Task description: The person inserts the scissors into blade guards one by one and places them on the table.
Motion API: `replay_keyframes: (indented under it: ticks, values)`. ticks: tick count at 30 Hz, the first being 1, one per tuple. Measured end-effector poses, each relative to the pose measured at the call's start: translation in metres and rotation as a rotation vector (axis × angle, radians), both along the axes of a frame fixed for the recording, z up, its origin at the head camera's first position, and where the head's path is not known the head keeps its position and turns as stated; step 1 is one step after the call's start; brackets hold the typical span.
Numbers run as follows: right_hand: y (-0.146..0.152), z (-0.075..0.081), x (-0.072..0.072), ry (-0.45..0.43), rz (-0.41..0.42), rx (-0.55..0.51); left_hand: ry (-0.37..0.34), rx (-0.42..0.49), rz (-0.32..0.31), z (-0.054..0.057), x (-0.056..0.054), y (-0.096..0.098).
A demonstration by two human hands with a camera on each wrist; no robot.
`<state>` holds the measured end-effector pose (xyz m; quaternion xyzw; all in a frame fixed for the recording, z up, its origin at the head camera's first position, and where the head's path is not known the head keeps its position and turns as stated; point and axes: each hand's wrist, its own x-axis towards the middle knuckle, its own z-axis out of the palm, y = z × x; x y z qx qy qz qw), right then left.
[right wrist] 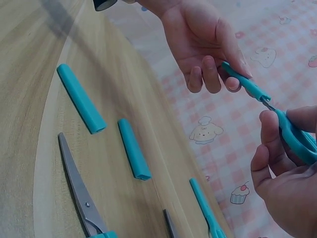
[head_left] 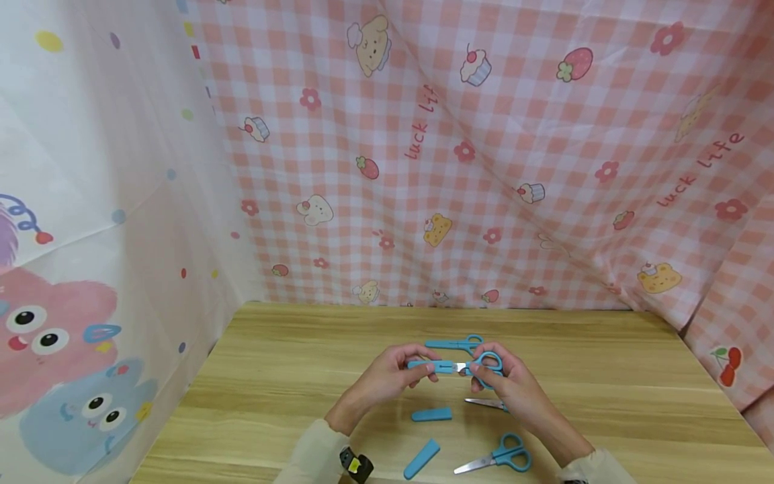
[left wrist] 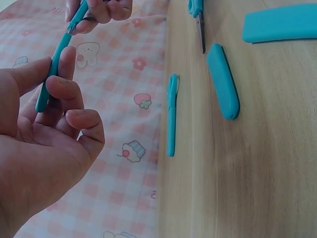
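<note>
Above the table, my left hand (head_left: 387, 373) pinches a blue scissor cap (right wrist: 242, 81) between thumb and fingers. My right hand (head_left: 510, 386) grips a pair of blue-handled scissors (right wrist: 296, 140) at the handle, near the pivot. The blades sit partly inside the cap; a short stretch of bare metal shows between cap and handle. On the table behind the hands lies another pair of scissors (head_left: 446, 344) with its cap on. Partly covered by my right hand, a bare-bladed pair (head_left: 482, 402) lies below it.
Nearer the front edge lies another uncapped pair of scissors (head_left: 484, 464). Two loose blue caps (head_left: 432, 415) rest to the left of the bare blades. A pink checked cloth (head_left: 411, 255) hangs behind the wooden table (head_left: 272, 376), and a white printed cloth (head_left: 163, 282) hangs at the left.
</note>
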<state>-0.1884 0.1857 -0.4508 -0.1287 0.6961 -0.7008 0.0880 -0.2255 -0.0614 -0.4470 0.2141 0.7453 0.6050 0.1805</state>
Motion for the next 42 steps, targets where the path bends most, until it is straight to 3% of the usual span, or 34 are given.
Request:
replay_keyframes:
  ticks: [25, 32, 42]
  values:
    - [-0.0034, -0.0036, -0.001, 0.032, 0.015, -0.057, 0.018, -0.029, 0.004, 0.0009, 0.0006, -0.0009]
    - [-0.0036, -0.002, -0.0006, 0.004, 0.03, -0.039, 0.016, -0.029, 0.01, 0.0024, 0.0014, -0.0013]
    - [-0.0096, -0.003, 0.0011, 0.008, 0.019, -0.028, 0.022, 0.0, 0.01, -0.0029, 0.0007, -0.0035]
